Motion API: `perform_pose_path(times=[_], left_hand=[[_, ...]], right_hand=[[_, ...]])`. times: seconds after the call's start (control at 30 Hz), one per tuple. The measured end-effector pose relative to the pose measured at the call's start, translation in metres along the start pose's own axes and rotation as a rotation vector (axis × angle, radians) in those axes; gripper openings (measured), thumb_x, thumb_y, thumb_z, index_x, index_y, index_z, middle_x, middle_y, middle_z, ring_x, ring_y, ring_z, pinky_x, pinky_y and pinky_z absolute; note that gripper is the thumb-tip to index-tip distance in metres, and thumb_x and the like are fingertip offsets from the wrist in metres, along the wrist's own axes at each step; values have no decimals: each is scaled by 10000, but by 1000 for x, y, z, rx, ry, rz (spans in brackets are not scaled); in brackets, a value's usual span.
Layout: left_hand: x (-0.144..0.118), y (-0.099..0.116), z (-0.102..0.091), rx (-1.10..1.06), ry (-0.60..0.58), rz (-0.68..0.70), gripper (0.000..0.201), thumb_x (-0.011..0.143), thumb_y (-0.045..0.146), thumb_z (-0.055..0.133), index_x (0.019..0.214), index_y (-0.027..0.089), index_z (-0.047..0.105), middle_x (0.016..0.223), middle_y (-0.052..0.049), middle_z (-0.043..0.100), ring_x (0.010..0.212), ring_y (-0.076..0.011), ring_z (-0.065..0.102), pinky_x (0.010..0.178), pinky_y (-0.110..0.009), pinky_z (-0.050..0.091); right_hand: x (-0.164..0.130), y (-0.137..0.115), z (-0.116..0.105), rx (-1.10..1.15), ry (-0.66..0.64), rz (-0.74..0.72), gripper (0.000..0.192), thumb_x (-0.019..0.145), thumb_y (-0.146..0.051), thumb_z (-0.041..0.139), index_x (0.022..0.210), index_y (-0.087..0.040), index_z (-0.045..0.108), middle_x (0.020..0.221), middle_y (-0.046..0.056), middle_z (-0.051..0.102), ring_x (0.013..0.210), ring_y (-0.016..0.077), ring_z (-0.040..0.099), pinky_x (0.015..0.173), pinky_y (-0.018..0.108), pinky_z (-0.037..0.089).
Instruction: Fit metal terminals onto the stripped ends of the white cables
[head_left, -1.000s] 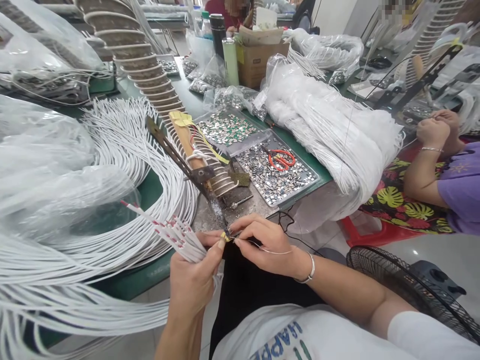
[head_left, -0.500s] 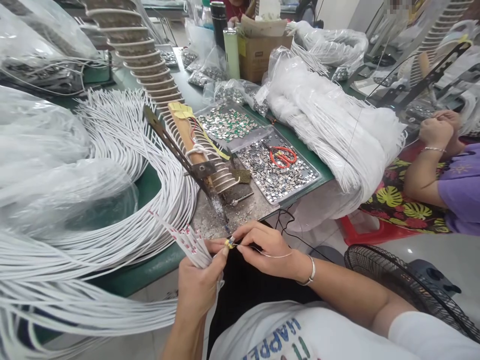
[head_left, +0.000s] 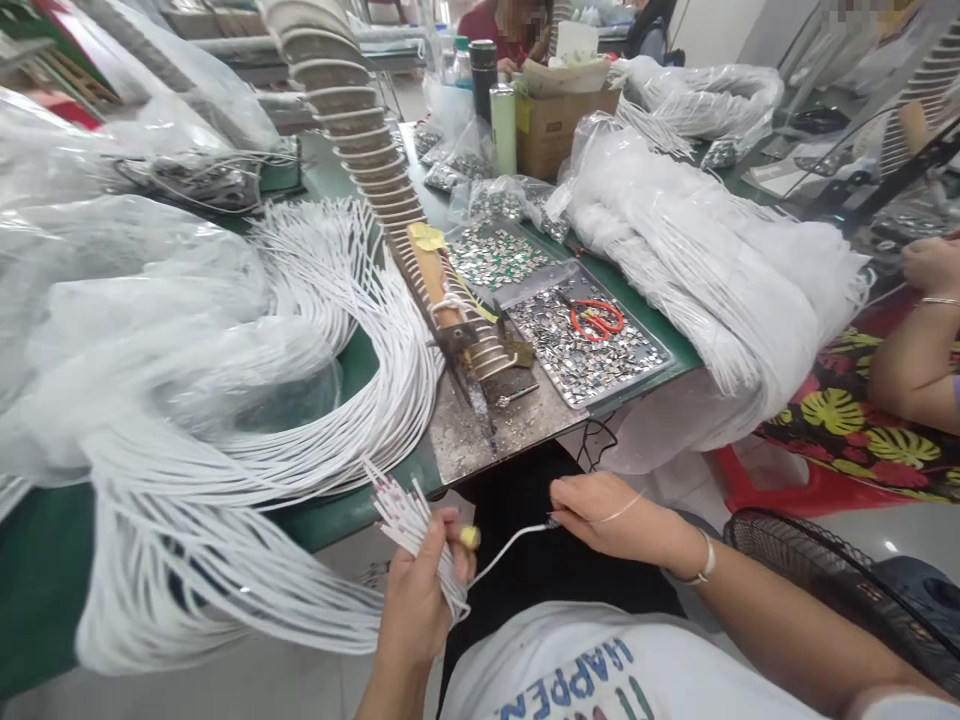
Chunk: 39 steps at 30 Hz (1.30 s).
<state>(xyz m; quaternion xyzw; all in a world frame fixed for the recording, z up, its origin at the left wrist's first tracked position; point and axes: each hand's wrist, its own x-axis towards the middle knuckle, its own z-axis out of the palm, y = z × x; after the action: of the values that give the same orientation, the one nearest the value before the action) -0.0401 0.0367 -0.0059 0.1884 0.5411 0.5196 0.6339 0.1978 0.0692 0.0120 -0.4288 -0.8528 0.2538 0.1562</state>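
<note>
My left hand is closed around a bundle of white cables, whose stripped reddish ends point up and away. Something yellow covers one of its fingertips. To the right, my right hand pinches the end of a single white cable, which runs across from the left hand. A small dark piece shows at that cable end, mostly hidden by the fingers. Thin solder wire lies across the right hand. Beyond both hands, the soldering iron points down over the table edge.
A tray of small metal connectors holds red-handled scissors; green circuit boards lie behind. A ribbed hose rises above the iron. White cable coils cover the left, bagged cables the right. A fan stands beside a co-worker's arm.
My right hand has moved right, away from the iron tip and my left hand, drawing one cable end with it. The left hand still grips the bundle, now lower. The view has shifted left.
</note>
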Motion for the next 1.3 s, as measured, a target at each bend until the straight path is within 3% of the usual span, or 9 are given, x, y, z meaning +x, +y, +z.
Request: perform_pose_path(times=[0.1,0.27,0.43,0.53,0.8,0.93,1.1,1.2,1.3], left_hand=[[-13,-3,-5,34,-20,-40,356,815,511,666,836,160,614,527,42,514,419,-49,325,442,-189,276],[-28,-12,2,326,-174,-87,414,799,556,650,722,153,597,491,25,474,448,-85,341,474,-234,266],[-30,-7,8,595,-302,-30,529,842,574,573,514,165,501,488,-8,465,512,-123,403,560,-270,323],[-29,-7,7,658,-298,-32,541,832,602,561,510,177,468,496,-3,450,520,-129,390,561,-270,314],[-31,-1,14,664,-301,89,485,861,530,561,526,181,525,555,-17,492,606,-164,463,651,-289,349],[-24,9,17,677,-386,86,486,886,532,529,554,184,459,531,9,406,548,-134,380,568,-275,300],[-17,6,20,605,-470,51,448,905,532,510,634,177,473,532,34,343,516,-104,293,504,-258,238],[-19,-4,23,473,-404,71,434,900,524,526,653,167,512,520,23,406,507,-101,349,499,-245,279],[-23,-12,25,399,-308,66,443,861,540,578,644,156,541,514,24,411,496,-92,351,480,-226,299]], right_hand=[[-8,1,0,-8,-31,34,120,909,-94,453,898,-158,554,670,7,566,561,136,503,558,249,350],[17,-27,8,398,178,-145,191,903,-74,438,989,-138,596,873,58,650,760,129,599,715,230,470],[36,-42,16,575,157,-78,56,867,-189,624,885,-136,631,760,-4,598,601,70,530,571,158,434],[34,-43,18,609,146,-29,42,838,-169,646,858,-133,634,742,-13,591,588,62,523,550,147,420],[21,-40,17,779,131,110,51,788,-84,609,799,-119,644,655,-29,583,551,50,491,507,127,383],[14,-38,6,829,148,62,81,834,-174,636,781,-115,654,677,-7,600,560,58,494,520,149,386],[12,-38,11,760,365,-101,222,895,-285,624,736,-131,641,646,1,576,579,80,514,560,190,405],[15,-39,28,768,546,-107,235,908,-290,610,725,-143,627,629,-4,551,568,83,506,541,192,404],[17,-37,41,690,570,-115,256,926,-313,577,733,-152,620,624,6,557,567,93,512,542,204,412]])
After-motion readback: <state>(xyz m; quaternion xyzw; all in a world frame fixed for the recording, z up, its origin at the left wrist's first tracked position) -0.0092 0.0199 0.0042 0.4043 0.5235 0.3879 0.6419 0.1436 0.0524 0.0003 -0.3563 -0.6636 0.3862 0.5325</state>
